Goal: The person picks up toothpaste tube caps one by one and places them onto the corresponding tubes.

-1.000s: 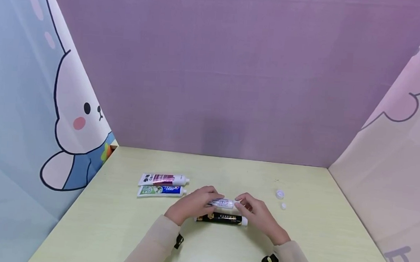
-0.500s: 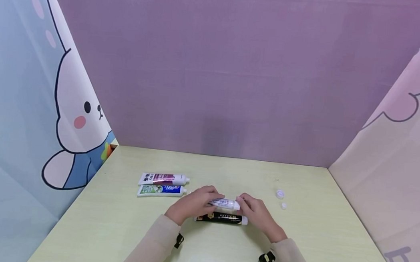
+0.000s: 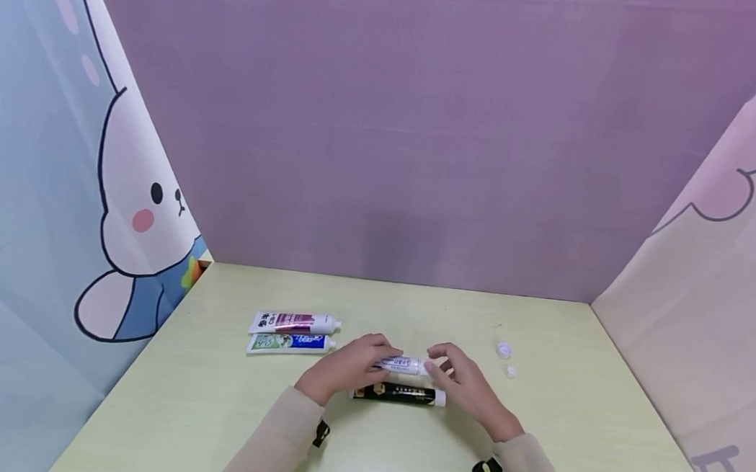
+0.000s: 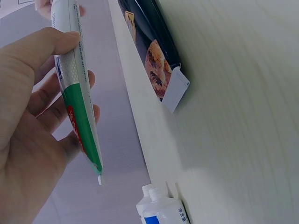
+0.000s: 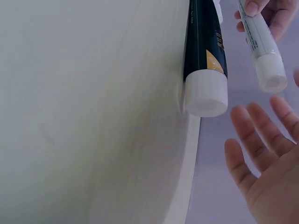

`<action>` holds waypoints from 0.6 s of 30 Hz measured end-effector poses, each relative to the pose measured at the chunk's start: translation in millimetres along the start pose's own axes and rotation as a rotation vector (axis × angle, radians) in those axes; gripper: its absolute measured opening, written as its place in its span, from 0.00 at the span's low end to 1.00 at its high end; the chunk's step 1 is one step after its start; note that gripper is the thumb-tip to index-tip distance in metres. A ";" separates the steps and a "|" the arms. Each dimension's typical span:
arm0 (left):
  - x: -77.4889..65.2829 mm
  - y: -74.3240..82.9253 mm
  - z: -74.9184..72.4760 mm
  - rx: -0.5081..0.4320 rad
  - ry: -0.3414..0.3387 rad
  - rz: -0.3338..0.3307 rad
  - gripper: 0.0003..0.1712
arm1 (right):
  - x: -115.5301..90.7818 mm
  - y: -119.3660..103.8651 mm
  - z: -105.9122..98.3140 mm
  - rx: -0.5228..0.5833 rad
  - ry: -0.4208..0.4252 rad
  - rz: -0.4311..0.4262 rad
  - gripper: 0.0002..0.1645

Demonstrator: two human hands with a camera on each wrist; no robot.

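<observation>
White tube [image 3: 401,365] held off the worktop [image 3: 602,394] by the left hand [image 3: 353,368], midway between left and right edges, well short of the far edge, just beyond the black tube [image 3: 401,393]. Left fingers and thumb round its body; right hand [image 3: 466,389] spread loosely, holding nothing. Probably light, soft-walled, a bit slick: hold mid-body without squeezing, take the stiff white cap [image 5: 271,74] by its sides. Right wrist view: fingers apart from cap, unclear from head. Left wrist: green tail [image 4: 84,123], hidden from head. Only head shows loose caps [image 3: 504,350] toward the right edge.
</observation>
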State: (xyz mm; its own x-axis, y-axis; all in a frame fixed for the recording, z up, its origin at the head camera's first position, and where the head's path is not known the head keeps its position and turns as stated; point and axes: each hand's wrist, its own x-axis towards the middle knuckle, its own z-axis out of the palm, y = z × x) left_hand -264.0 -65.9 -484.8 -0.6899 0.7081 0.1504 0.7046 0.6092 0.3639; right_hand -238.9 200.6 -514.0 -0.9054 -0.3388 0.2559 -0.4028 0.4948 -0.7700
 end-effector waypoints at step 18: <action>-0.5 0.4 -2.0 0.002 0.021 0.013 0.24 | 0.8 -1.9 -5.5 -0.026 -0.049 -0.143 0.19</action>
State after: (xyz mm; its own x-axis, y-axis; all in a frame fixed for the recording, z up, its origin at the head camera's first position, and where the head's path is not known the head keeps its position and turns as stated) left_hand -263.7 -66.7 -483.0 -0.6842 0.7081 0.1745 0.7137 0.6010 0.3598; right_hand -239.6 203.8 -509.1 -0.8311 -0.4456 0.3328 -0.5313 0.4591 -0.7121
